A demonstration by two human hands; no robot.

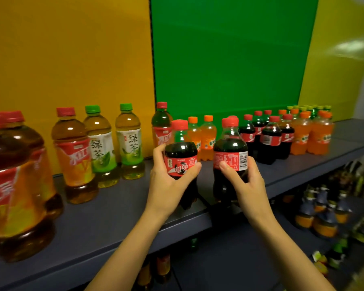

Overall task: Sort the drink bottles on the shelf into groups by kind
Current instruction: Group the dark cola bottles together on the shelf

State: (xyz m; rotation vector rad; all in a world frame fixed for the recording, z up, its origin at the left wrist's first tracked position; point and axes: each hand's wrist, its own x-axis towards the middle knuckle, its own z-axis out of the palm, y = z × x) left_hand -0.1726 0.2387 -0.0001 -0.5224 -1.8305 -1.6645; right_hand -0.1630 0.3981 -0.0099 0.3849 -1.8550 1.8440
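Note:
My left hand (166, 179) grips a small cola bottle (181, 152) with a red cap near the shelf's front edge. My right hand (244, 181) grips a second cola bottle (230, 150) just to its right. Behind them stand two orange soda bottles (207, 137) and a red-capped tea bottle (161, 124). Further right, several cola bottles (269, 139) are grouped, then several orange sodas (311, 133) and green-capped bottles (309, 109) at the back. To the left stand two green tea bottles (130, 141) and red-label iced tea bottles (76, 154).
The grey shelf (114, 213) runs from lower left to upper right, backed by yellow and green panels. Large iced tea bottles (15, 185) crowd the left front. A lower shelf at the right holds more bottles (322, 213).

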